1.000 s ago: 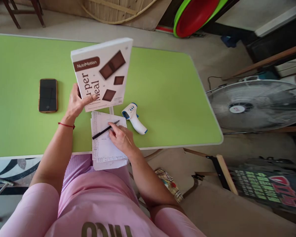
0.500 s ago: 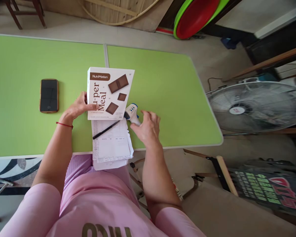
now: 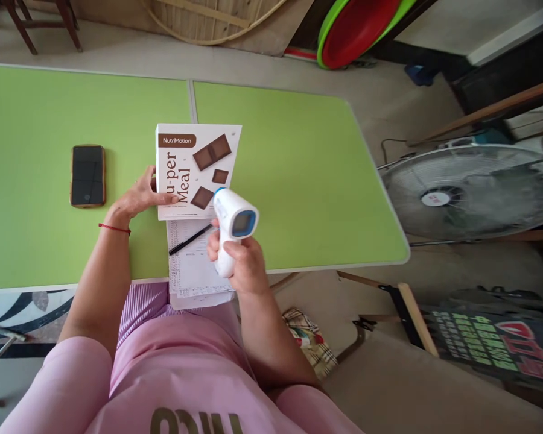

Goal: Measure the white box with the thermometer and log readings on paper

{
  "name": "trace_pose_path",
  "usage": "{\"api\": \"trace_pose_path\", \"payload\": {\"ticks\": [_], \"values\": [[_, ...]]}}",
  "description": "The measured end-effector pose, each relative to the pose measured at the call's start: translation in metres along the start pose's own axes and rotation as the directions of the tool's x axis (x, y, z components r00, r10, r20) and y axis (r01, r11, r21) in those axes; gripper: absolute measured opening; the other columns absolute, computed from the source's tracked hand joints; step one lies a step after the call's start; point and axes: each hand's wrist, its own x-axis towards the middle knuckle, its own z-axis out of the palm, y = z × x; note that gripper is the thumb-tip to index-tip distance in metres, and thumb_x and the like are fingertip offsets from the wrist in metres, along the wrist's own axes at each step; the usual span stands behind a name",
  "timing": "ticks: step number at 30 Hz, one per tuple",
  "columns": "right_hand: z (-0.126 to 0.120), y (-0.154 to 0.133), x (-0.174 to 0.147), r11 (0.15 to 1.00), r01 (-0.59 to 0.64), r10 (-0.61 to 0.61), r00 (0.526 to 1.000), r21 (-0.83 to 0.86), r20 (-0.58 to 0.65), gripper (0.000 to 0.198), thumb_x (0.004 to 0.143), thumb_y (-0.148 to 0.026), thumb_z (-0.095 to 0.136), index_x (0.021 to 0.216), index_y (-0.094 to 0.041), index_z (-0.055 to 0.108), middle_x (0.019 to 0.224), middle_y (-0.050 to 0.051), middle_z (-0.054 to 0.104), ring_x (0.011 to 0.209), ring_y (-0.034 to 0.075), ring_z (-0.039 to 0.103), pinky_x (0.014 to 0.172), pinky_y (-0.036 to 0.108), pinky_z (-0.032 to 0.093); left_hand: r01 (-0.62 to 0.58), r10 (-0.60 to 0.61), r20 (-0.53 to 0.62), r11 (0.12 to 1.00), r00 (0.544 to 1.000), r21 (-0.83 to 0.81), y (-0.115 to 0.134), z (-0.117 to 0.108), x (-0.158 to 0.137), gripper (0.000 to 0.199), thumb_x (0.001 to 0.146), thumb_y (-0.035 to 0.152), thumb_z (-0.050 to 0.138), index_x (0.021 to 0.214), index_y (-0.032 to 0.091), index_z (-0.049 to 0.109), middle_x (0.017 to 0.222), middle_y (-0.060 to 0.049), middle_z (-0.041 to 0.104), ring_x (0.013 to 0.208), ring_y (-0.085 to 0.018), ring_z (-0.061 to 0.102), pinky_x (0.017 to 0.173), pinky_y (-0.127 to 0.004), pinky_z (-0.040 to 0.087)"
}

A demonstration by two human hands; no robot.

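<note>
My left hand (image 3: 142, 191) grips the left edge of a white NutriMotion box (image 3: 176, 166), thumb across its printed front, the other fingers behind. Brown squares are pictured on the box. In my right hand (image 3: 242, 262) is a white and blue infrared thermometer (image 3: 233, 223), held upright by its handle, its small grey screen facing me. The thermometer's front overlaps the box's lower right corner in view; I cannot tell whether they touch. Below the box lies a stack of printed sheets (image 3: 194, 274) overhanging the table edge, with a black pen (image 3: 190, 239) on top, partly hidden by my right hand.
A smartphone (image 3: 87, 175) lies on the green folding table (image 3: 298, 138), left of the box. A large fan (image 3: 470, 193) stands past the table's right end. Near my right side is a folding chair (image 3: 402, 374); a checked cloth item (image 3: 312, 343) shows beneath my arm.
My right hand has closed around the thermometer, lifted it off the table and turned it upright, moving left in front of the box. My left hand keeps its hold on the box.
</note>
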Motion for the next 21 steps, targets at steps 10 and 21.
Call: {"api": "trace_pose_path", "payload": {"ticks": [10, 21], "values": [[0.035, 0.008, 0.007, 0.969, -0.169, 0.168, 0.986, 0.182, 0.024, 0.064, 0.070, -0.074, 0.094, 0.105, -0.027, 0.069, 0.068, -0.008, 0.057, 0.057, 0.014, 0.053, 0.055, 0.031, 0.044, 0.133, -0.130, 0.077, 0.991, 0.989, -0.030, 0.019, 0.001, -0.007, 0.092, 0.060, 0.045, 0.114, 0.134, 0.021, 0.064, 0.130, -0.012, 0.084, 0.119, -0.035, 0.082, 0.098, -0.048, 0.068], [0.032, 0.011, 0.007, 0.980, -0.143, 0.142, 0.990, 0.141, 0.017, 0.063, 0.074, -0.077, 0.092, 0.104, -0.027, 0.071, 0.070, -0.006, 0.063, 0.056, 0.015, 0.058, 0.051, 0.031, 0.045, 0.124, -0.122, 0.088, 0.992, 0.989, -0.020, 0.018, 0.000, -0.007, 0.092, 0.062, 0.045, 0.112, 0.137, 0.021, 0.065, 0.133, -0.013, 0.083, 0.121, -0.035, 0.081, 0.101, -0.049, 0.068]]}}
